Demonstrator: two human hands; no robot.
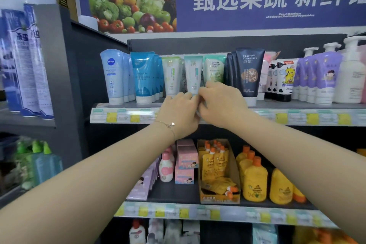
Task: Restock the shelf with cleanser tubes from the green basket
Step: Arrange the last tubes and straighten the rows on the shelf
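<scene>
On the upper grey metal shelf [263,105], a white cleanser tube with a teal band [193,74] stands upright, cap end down, in the front row. It sits between a white tube with green print [171,77] on its left and a pale green Pure Fountain tube [214,69] on its right. Both hands meet at its lower end. The left hand [182,109], with a thin chain bracelet [168,125] at the wrist, has its fingers curled against the tube's base. The right hand [219,101] closes round the same end from the other side, so the cap is hidden. Further left stand bright blue tubes [143,77] and a light blue Nivea tube [112,75], and to the right stand dark navy tubes [250,73]. Orange plastic bottles [255,182] fill the shelf below.
</scene>
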